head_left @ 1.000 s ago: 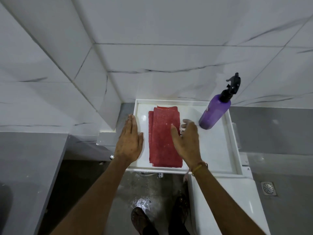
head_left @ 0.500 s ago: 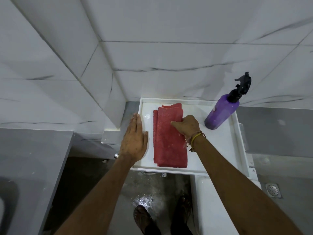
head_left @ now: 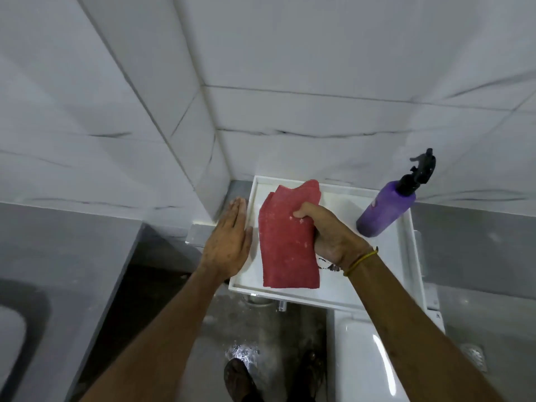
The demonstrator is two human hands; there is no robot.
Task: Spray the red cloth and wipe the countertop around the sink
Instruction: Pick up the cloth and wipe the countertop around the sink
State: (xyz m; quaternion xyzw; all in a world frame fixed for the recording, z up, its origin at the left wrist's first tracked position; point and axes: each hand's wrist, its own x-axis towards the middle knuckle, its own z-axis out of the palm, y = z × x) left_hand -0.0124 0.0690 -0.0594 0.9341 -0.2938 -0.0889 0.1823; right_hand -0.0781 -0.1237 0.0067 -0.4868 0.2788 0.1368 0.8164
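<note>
The folded red cloth (head_left: 285,242) is lifted off the white tray (head_left: 406,256), gripped along its right edge by my right hand (head_left: 330,233), thumb on top. My left hand (head_left: 229,242) lies flat with fingers together on the tray's left rim, holding nothing. A purple spray bottle (head_left: 385,210) with a black trigger head stands at the tray's back right corner, apart from both hands. The grey countertop (head_left: 66,256) runs along the left, and the dark sink basin (head_left: 20,329) shows at the lower left edge.
White marble-look tiled walls meet in a corner right behind the tray. A white toilet cistern (head_left: 368,358) sits under the tray's front right. The wet floor and my feet (head_left: 240,381) are below. A floor drain (head_left: 472,355) lies at the right.
My right hand closed on the cloth and raised it from the tray, its top tilting left. The left hand stayed flat on the rim. The view shifted so the tray sits further right.
</note>
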